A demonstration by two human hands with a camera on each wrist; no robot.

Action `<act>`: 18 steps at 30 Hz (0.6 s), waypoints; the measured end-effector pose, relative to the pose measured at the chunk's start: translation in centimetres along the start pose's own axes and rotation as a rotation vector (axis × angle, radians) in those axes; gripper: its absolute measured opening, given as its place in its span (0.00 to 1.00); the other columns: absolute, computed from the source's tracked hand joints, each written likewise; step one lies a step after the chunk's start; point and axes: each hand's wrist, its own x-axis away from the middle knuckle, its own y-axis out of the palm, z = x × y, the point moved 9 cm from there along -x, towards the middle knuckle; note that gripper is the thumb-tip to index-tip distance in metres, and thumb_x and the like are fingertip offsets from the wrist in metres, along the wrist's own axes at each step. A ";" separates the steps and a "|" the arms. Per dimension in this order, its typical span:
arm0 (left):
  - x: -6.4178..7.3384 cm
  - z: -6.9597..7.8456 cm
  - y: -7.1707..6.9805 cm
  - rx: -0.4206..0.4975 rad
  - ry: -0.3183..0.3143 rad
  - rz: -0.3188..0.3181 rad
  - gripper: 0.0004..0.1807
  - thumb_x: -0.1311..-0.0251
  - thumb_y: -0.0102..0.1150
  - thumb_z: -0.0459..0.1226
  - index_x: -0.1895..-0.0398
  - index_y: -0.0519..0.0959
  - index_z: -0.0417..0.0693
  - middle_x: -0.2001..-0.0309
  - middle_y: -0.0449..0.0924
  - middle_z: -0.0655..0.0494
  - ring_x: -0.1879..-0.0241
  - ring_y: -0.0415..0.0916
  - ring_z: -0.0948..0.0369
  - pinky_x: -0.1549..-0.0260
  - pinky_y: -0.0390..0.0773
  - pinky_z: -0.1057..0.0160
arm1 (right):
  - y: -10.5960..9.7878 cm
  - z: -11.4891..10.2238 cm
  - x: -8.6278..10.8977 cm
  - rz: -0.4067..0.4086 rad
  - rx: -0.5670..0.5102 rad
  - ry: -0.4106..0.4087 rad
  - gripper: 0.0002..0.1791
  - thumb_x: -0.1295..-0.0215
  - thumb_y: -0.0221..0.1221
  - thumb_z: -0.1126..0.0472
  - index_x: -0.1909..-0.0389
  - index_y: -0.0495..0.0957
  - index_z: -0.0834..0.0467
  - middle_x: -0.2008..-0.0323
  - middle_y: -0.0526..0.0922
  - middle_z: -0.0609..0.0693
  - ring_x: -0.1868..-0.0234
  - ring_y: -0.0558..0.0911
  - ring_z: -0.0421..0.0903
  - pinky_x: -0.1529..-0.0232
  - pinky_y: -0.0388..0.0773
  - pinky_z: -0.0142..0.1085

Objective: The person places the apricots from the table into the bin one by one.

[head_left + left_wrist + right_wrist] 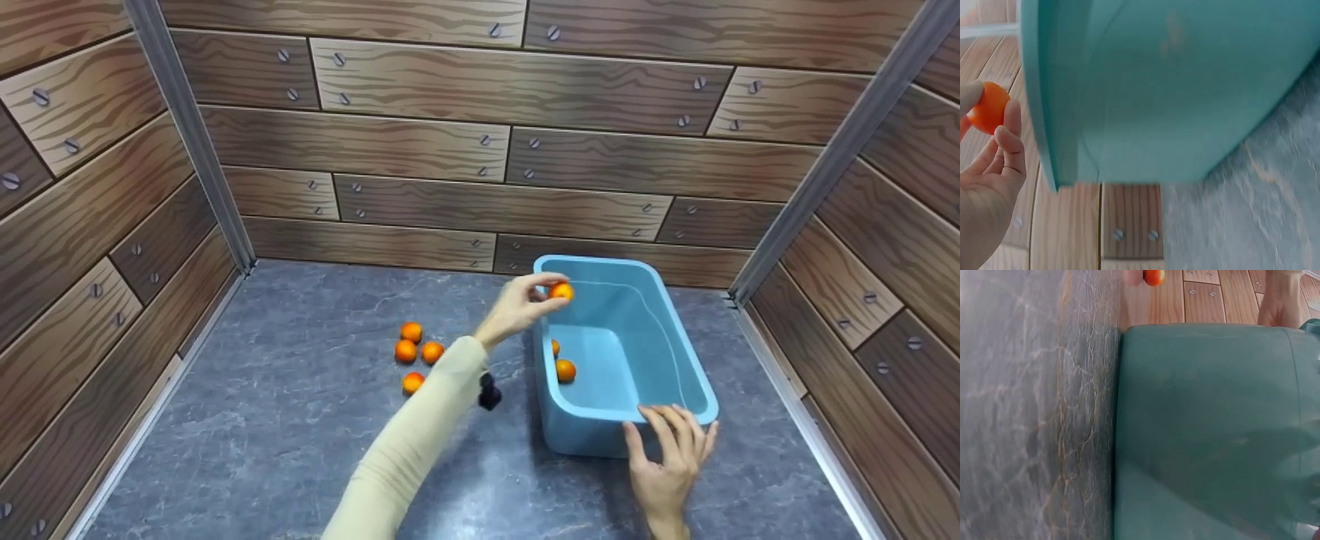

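Observation:
My left hand (521,306) pinches a small orange fruit (561,292) between thumb and fingertips, just above the left rim of a blue plastic tub (622,415). In the left wrist view the fruit (991,108) is smooth and round, with the tub's outer wall (1174,101) beside it. My right hand (670,459) grips the tub's near right rim, fingers over the edge and thumb against the outer wall. Inside the tub, an orange fruit (565,370) lies by the left wall, with another (555,347) partly hidden behind the rim. In the right wrist view only blurred fingers show.
Several loose orange fruits (406,351) lie on the grey marbled floor (300,435), left of the tub. A small black object (489,391) shows beside the left sleeve. Wood-patterned walls (420,142) with metal corner posts (817,142) enclose the back and sides.

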 end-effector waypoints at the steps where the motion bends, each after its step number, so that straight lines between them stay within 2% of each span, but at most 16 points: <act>1: -0.3 0.1 0.5 -0.014 -0.003 -0.008 0.19 0.38 0.66 0.41 0.44 0.81 0.53 0.48 0.82 0.56 0.62 0.82 0.63 0.60 0.83 0.62 | 0.0 -0.1 0.0 0.001 0.003 -0.001 0.18 0.43 0.70 0.49 0.59 0.87 0.57 0.58 0.84 0.59 0.42 0.73 0.53 0.27 0.36 0.63; 5: -1.3 0.5 2.5 -0.079 -0.026 -0.049 0.17 0.38 0.65 0.41 0.45 0.80 0.57 0.47 0.82 0.58 0.61 0.82 0.63 0.61 0.81 0.68 | 0.0 -0.1 0.0 -0.008 0.015 -0.004 0.18 0.43 0.69 0.48 0.59 0.87 0.57 0.57 0.83 0.58 0.44 0.73 0.58 0.28 0.36 0.65; 10: -2.0 0.6 4.5 -0.129 -0.041 -0.112 0.18 0.36 0.64 0.40 0.43 0.79 0.57 0.46 0.80 0.55 0.60 0.81 0.64 0.62 0.81 0.70 | 0.0 -0.1 -0.1 -0.019 0.026 -0.006 0.16 0.45 0.71 0.53 0.58 0.87 0.57 0.57 0.83 0.59 0.44 0.73 0.57 0.28 0.37 0.65; 13: -2.3 0.6 5.1 -0.138 -0.032 -0.116 0.18 0.36 0.64 0.40 0.43 0.79 0.56 0.46 0.80 0.55 0.60 0.81 0.64 0.62 0.81 0.70 | 0.0 -0.1 -0.1 -0.022 0.028 -0.005 0.16 0.46 0.72 0.54 0.58 0.87 0.57 0.57 0.83 0.59 0.44 0.73 0.56 0.28 0.37 0.66; 18: -2.7 0.6 5.9 -0.179 -0.034 -0.102 0.18 0.38 0.65 0.42 0.44 0.80 0.56 0.47 0.81 0.56 0.60 0.80 0.65 0.62 0.79 0.71 | 0.0 -0.1 0.0 -0.021 0.028 -0.006 0.17 0.43 0.70 0.51 0.58 0.87 0.57 0.57 0.83 0.59 0.43 0.73 0.55 0.28 0.37 0.65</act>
